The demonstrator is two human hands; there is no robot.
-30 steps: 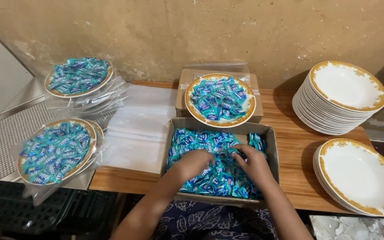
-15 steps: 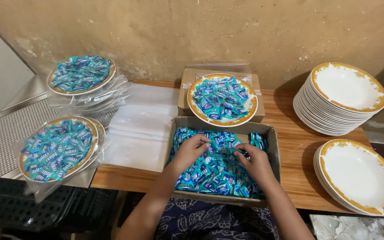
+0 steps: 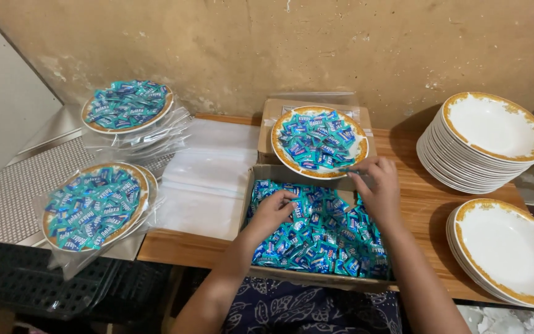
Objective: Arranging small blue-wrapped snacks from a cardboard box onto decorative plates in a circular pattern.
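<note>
So right in front of us is the cardboard box (image 3: 251, 204), packed with little teal-wrapped candies (image 3: 326, 238), and everything else sits around it. Our left hand (image 3: 273, 211) is down inside the box on the pile, fingers curled over a few candies, though we can't really tell if it's gripping any. Our right hand (image 3: 377, 188) is at the box's far edge, fingers pinching at candies beside the rim of the gold-rimmed plate (image 3: 357, 154), which holds more of them and rests on a smaller box just behind. Left of the box are clear plastic bags (image 3: 202, 176), then two candy-filled plates wrapped in plastic (image 3: 94, 204). Right of the box, two stacks of empty plates (image 3: 492, 139).
</note>
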